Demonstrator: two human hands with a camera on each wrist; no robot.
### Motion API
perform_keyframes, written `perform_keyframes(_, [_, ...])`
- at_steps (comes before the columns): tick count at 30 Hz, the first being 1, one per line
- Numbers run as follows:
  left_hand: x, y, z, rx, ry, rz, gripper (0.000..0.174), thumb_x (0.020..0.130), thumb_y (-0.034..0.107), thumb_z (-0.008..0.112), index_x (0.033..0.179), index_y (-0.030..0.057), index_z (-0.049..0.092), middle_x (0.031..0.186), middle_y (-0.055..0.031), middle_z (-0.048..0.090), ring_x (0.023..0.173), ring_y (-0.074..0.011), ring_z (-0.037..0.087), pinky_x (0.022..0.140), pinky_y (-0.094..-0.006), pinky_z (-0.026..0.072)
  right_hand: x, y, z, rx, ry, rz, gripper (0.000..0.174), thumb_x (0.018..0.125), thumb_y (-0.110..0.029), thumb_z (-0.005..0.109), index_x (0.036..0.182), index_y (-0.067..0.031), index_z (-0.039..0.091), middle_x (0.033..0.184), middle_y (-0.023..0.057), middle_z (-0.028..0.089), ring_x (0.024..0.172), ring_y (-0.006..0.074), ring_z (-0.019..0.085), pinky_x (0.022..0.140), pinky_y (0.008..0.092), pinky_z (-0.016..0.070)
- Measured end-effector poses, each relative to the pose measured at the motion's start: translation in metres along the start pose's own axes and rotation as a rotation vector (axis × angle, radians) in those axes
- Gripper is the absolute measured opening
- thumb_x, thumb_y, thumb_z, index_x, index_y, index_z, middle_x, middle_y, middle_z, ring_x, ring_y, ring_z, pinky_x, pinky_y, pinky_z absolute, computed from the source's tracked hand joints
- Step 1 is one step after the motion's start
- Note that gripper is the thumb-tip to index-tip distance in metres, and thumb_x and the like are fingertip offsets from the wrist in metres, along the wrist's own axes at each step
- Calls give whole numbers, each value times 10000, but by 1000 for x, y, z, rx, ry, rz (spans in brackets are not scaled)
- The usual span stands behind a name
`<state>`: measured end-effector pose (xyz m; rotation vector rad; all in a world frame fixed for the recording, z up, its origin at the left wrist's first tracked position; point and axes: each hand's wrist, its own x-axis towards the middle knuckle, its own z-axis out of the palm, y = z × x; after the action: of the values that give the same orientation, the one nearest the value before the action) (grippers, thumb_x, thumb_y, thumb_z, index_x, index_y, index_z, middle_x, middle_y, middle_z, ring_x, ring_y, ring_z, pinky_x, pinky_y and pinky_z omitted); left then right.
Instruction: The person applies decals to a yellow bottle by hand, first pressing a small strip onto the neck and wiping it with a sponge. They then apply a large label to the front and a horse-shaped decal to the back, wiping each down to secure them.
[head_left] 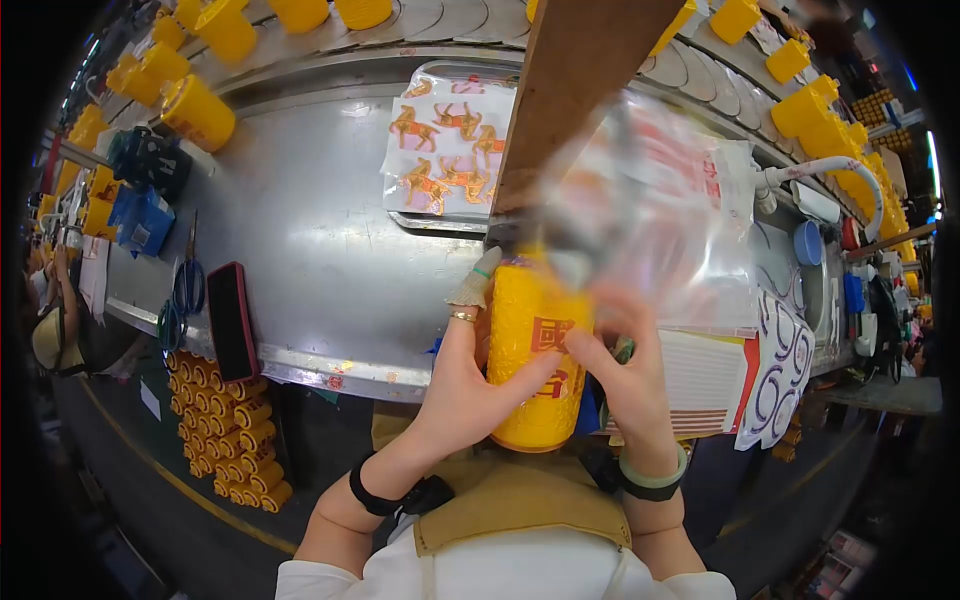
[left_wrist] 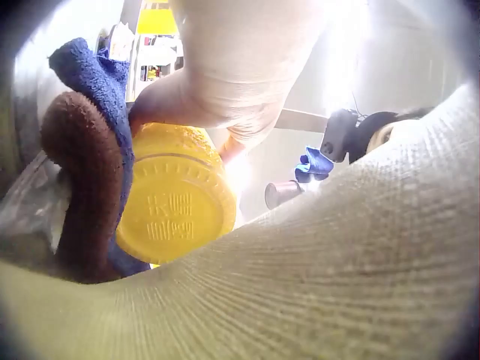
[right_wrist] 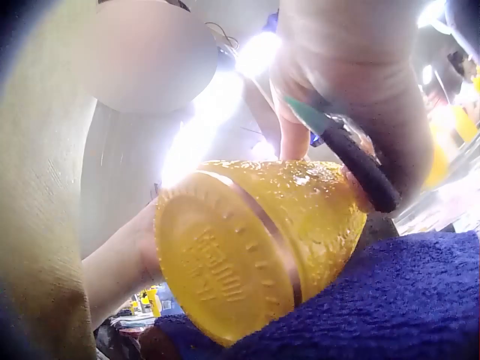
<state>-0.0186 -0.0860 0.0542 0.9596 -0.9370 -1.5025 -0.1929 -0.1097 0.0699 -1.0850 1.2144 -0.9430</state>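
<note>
A yellow textured container [head_left: 530,400] with red characters lies between the two hands at the table's front edge, its embossed round end [left_wrist: 178,208] toward the body. The left hand [head_left: 465,395] grips its left side, thumb across the front, a cloth cover on one finger. On the right side the right hand [head_left: 625,370] holds it, thumb tip on the red print; those fingers are blurred. In the right wrist view a dark tool with a green tip [right_wrist: 352,157] lies against the right hand. Blue cloth [right_wrist: 405,292] is under the container [right_wrist: 225,255].
A tray of horse stickers [head_left: 440,150] lies behind a brown post [head_left: 560,90]. Plastic sheets [head_left: 700,230] cover the right side. At left are a phone [head_left: 232,322], scissors [head_left: 188,285] and a blue box [head_left: 140,220]. Several yellow containers [head_left: 198,112] line the conveyor.
</note>
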Motion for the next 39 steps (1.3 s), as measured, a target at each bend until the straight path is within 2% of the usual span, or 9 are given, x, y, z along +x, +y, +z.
perform_keyframes(7, [-1,4,0,-39,12,-19,860,932,15,694,1604,14,157,1514,-154,415,1382,-233,464,1144,-382,395,0,-1,0,9,-2,-12,610,878,-94,791,1388,-56,459,901,-27,481,796,66,439,729,217,386])
perform_keyframes(9, [0,5,-5,-180,34,-97,798,976,44,657,1603,13,164,1548,-146,393,1398,-224,447,1164,-380,368,0,-1,0,38,-2,1,607,880,-93,790,1388,-55,460,902,-27,484,796,66,441,728,218,388])
perform_keyframes(12, [1,5,-5,-148,48,-144,741,1012,64,617,1602,11,172,1576,-141,371,1418,-212,425,1178,-378,348,1,0,-1,37,-11,3,599,885,-80,781,1390,-54,461,907,-25,489,798,66,445,725,214,387])
perform_keyframes(39, [3,7,-1,-139,50,-129,714,1035,67,576,1620,52,167,1557,-113,389,1409,-192,424,1166,-359,357,1,-1,-1,5,-4,10,600,880,-55,767,1393,-59,456,922,-24,474,822,66,435,734,209,384])
